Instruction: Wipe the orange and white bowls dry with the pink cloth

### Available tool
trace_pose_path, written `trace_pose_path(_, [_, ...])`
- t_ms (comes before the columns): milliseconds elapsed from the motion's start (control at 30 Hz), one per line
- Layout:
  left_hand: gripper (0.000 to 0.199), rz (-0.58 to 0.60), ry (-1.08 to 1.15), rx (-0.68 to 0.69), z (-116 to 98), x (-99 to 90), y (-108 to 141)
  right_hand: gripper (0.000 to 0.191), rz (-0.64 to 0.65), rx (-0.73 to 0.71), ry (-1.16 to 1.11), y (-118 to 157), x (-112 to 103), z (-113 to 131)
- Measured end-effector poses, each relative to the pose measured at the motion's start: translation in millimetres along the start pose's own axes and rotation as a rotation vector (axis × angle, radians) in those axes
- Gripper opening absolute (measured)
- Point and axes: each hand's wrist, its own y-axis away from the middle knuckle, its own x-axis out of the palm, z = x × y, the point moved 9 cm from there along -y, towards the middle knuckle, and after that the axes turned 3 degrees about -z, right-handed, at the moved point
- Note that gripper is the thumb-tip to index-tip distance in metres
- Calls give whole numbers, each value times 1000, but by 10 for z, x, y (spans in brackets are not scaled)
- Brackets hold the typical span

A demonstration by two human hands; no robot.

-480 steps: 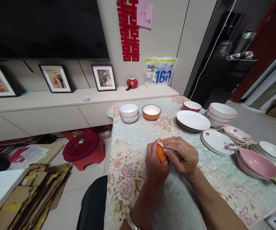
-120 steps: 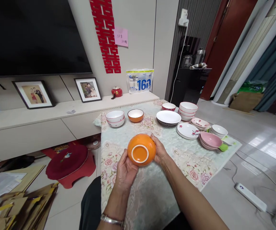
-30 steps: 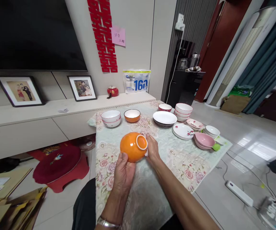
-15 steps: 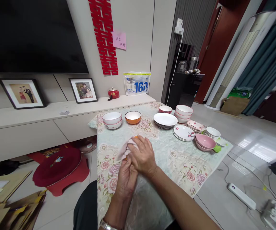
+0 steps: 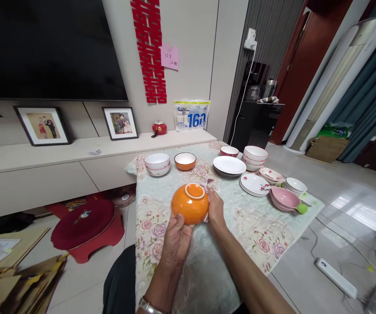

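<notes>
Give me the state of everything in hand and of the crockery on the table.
Held bowl: base up, between left hand and right hand
Cloth: crumpled at right hand
Orange bowl: upright
Left white bowls: stacked upright
Red bowl: upright
White plates: stacked
Right white bowls: stacked upright
Flowered plates: stacked
Spotted dishes: stacked
Small dishes: stacked
Pink bowls: nested

Seeing a flowered cloth [image 5: 266, 244] covering the desk [image 5: 161, 192]. Finding on it, toward the far left, two stacked white bowls [image 5: 157, 165] beside an upright orange bowl [image 5: 184, 162]; toward the right, a red bowl [image 5: 229, 151], white plates [image 5: 229, 165], red-rimmed bowls [image 5: 255, 158], flower-patterned plates [image 5: 253, 185], dotted dishes [image 5: 272, 175], small white dishes [image 5: 295, 185], pink bowls [image 5: 285, 198].
</notes>
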Motion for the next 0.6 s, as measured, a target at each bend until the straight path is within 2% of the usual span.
trace_pose_path(133, [60,-41,23,22,-29,-69,-29,59,-4,-344,306,466,56,162])
trace_pose_path(267, [48,-34,4,-31,42,-171,-64,52,108,-765,629,910,368,440])
trace_pose_path(333, [46,-12,-10,-55,97,-178,-68,44,193,-913,733,987,509,584])
trace_pose_path(367, [46,-1,-18,-62,121,-164,-64,41,227,-939,774,960,547,646])
trace_pose_path(433, [46,24,-48,-72,163,-105,-40,36,273,-894,824,786,555,746])
trace_pose_path(500, [51,47,-103,-74,187,-27,-3,34,315,-775,822,530,509,804])
trace_pose_path(600, [59,81,-187,-73,197,78,57,36,447,-606,708,192,464,806])
